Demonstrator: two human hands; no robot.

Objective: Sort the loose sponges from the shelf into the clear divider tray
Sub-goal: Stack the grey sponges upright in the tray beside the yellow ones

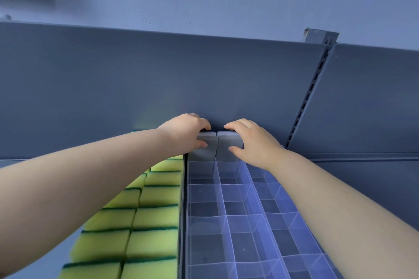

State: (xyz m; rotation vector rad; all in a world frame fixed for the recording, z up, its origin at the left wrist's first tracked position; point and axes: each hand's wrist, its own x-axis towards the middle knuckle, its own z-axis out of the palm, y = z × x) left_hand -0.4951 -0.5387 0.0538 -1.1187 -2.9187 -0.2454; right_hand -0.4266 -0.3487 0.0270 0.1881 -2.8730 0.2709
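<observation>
The left hand (186,132), at the centre of the frame, grips a grey sponge (205,149), with the fingers curled over its far edge and the thumb on its near face. Below and to the left of it, partly under the forearm, yellow sponges (154,217) with green edges stand in two close rows that run from the bottom edge of the frame up toward the hands. I cannot tell whether they sit in a holder of their own or straight on the shelf. A dark strip parts them from the tray (226,222), which fills the lower middle and lower right of the frame.

The grey sponge stands upright at the tray's far end, at the rearmost cell of the leftmost column. Touching it on the right is a second grey sponge (227,148), at the rearmost cell of the next column. The right hand (251,140) grips it the same way, fingers over the top and thumb in front. Both sponges are close against the back panel (158,75).

Every other cell in view is bare, so the sorting looks barely begun: these two are the first in, and whether they are fully seated cannot be told. Nearly the whole tray is left to fill. No other loose grey sponges show.
</observation>
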